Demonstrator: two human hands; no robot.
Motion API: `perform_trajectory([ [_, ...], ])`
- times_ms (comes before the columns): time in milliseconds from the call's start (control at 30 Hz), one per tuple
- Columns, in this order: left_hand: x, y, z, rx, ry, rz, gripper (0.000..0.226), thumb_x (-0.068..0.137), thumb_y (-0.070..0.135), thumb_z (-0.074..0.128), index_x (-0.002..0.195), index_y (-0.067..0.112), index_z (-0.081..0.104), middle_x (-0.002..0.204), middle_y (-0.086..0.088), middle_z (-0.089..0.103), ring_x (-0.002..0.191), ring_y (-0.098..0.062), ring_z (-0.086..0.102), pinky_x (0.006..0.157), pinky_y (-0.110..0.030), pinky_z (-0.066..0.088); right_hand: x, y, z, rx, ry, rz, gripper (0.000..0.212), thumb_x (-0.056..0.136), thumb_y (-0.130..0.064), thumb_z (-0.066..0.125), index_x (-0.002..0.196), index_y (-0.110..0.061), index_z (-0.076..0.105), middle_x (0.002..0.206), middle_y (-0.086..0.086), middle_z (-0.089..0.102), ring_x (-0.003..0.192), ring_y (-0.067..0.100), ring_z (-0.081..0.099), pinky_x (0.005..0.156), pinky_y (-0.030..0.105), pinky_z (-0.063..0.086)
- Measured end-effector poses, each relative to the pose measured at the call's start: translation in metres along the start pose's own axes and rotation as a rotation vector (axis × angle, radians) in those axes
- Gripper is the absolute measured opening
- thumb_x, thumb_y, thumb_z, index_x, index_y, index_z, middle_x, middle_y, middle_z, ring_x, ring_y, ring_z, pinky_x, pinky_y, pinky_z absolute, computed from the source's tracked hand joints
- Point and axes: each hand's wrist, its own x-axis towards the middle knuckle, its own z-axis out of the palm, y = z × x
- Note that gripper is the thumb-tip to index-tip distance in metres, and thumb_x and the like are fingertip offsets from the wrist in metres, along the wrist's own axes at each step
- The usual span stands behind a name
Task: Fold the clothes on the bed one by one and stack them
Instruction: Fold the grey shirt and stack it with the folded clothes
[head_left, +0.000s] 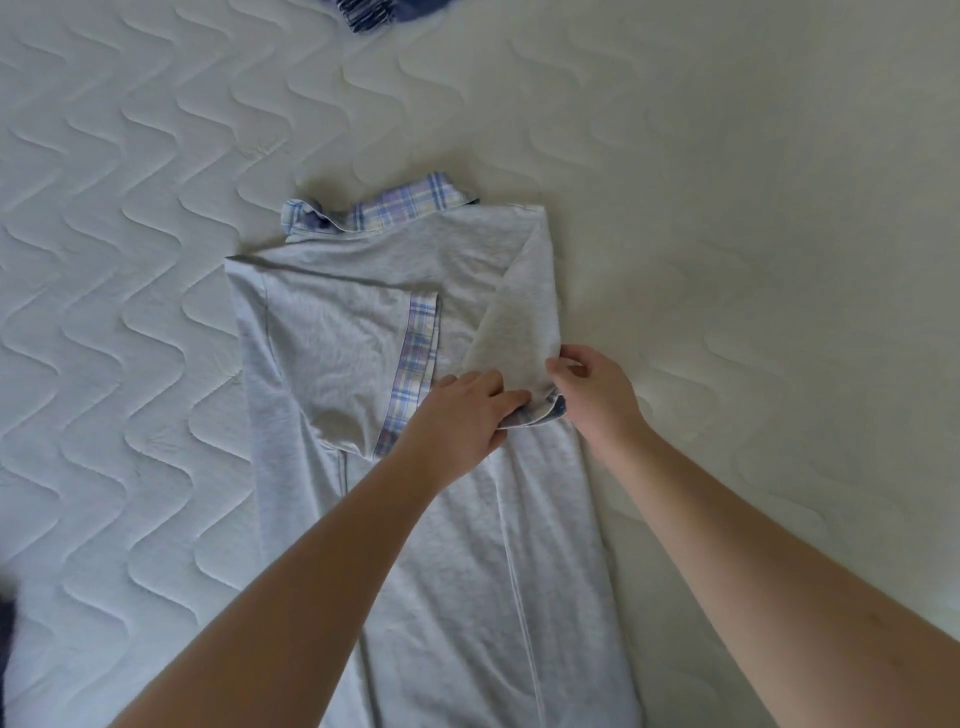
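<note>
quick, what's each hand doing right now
Left hand: pinches the plaid cuff of the grey shirt's folded sleeve.
Right hand: fingers curled round that sleeve end, gripping it.

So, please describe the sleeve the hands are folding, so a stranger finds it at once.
On the white quilted mattress lies a grey shirt with a plaid collar. Its right sleeve is folded inward, its plaid cuff pinched by both the left hand and right hand, unlike the other sleeve lying flat.

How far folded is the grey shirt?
Partly folded: the grey shirt has both sleeves turned in, the right hand holding one cuff; body unfolded.
</note>
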Motion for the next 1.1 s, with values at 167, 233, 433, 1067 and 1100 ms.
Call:
perform_trajectory([
  [167,-0.005,-0.001,0.005,0.017,0.009,-0.012,0.042,0.09,0.023,0.064,0.132,0.024,0.06,0.1,-0.003,0.057,0.093,-0.023,0.058,0.085,-0.037,0.042,0.006,0.002,0.0,-0.037,-0.052,0.032,0.008,0.089,-0.021,0.061,0.087,-0.022,0.068,0.083,-0.003,0.071,0.079,0.019,0.069,0.072,0.034,0.058],
  [233,-0.005,-0.002,0.005,0.032,0.02,-0.026,0.04,0.09,0.023,0.064,0.13,0.023,0.062,0.099,-0.004,0.058,0.094,-0.024,0.058,0.086,-0.039,0.043,0.012,0.0,-0.003,-0.079,-0.08,0.03,0.019,0.09,-0.025,0.058,0.073,-0.021,0.065,0.068,-0.005,0.063,0.064,0.016,0.062,0.05,0.018,0.05],
  [433,-0.005,0.0,0.006,0.077,-0.043,-0.023,0.049,0.088,0.024,0.066,0.136,0.023,0.055,0.109,-0.001,0.057,0.103,-0.022,0.056,0.093,-0.037,0.041,0.029,-0.013,-0.009,-0.046,-0.103,0.043,0.014,0.089,-0.025,0.06,0.078,-0.022,0.068,0.063,-0.01,0.065,0.059,0.013,0.06,0.062,0.029,0.05],
  [1067,-0.018,-0.005,-0.001,0.218,0.146,0.137,0.07,0.053,0.014,0.092,0.119,0.022,0.071,0.081,0.002,0.06,0.07,-0.015,0.06,0.072,-0.034,0.056,0.135,-0.087,0.022,0.107,-0.002,-0.037,0.01,0.081,-0.022,0.078,0.075,-0.025,0.069,0.079,-0.002,0.07,0.08,0.018,0.068,0.068,0.029,0.054],
  [1100,-0.018,-0.006,-0.001,0.216,0.16,0.146,0.07,0.053,0.013,0.092,0.119,0.021,0.071,0.081,0.002,0.06,0.07,-0.016,0.06,0.071,-0.034,0.056,0.137,-0.085,0.022,0.075,0.004,-0.065,0.011,0.08,-0.022,0.078,0.075,-0.026,0.07,0.08,-0.003,0.07,0.082,0.018,0.068,0.074,0.03,0.055],
])
